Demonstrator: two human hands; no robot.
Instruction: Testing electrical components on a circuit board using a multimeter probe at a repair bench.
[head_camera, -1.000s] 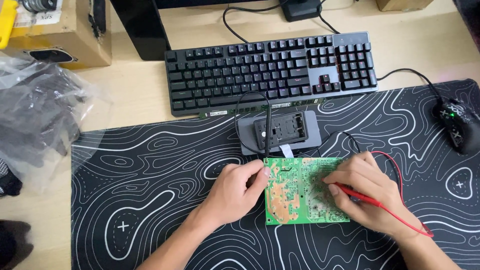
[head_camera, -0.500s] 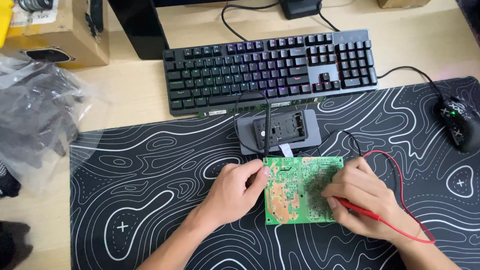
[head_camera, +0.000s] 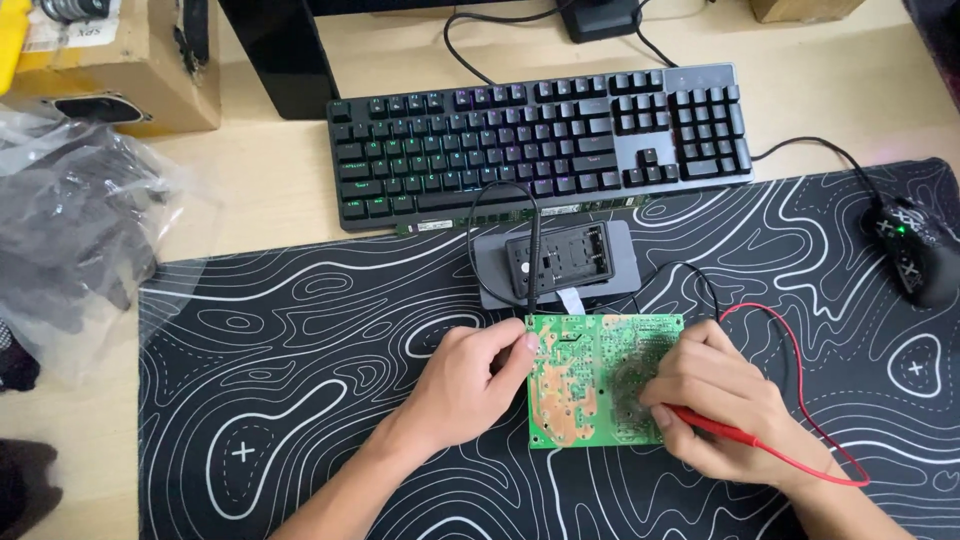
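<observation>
The right hand (head_camera: 715, 405) is closed in a pen grip on a red probe (head_camera: 712, 427), its tip hidden under the fingers where they rest on the right part of the circuit board (head_camera: 590, 375); a red wire (head_camera: 815, 400) loops from the probe out to the right and back toward the grey meter (head_camera: 558, 262). The left hand (head_camera: 470, 385) is curled around a black probe (head_camera: 532, 270), thumb and fingertips pinched at the board's left edge, with the probe shaft rising toward the meter. The green board lies flat on the black patterned mat (head_camera: 300, 380), solder side up, between the two hands and just in front of the meter. Judged from its look, the board is light, stiff and thin, liable to slide on the mat under side pressure, and its solder points are sharp and fragile; it is best taken by the bare edges or corners, not by the tracks. Against the picture of half a second ago, the board, the left hand and the meter sit in the same places, while the right hand is shifted slightly and the red probe lies at a flatter angle; a second ago that hand was set higher on the board's right edge. Beyond the meter stand a black keyboard (head_camera: 540, 140) and, at far right, a black mouse (head_camera: 915, 255); a clear plastic bag (head_camera: 80, 220) and a cardboard box (head_camera: 110, 70) lie at far left.
</observation>
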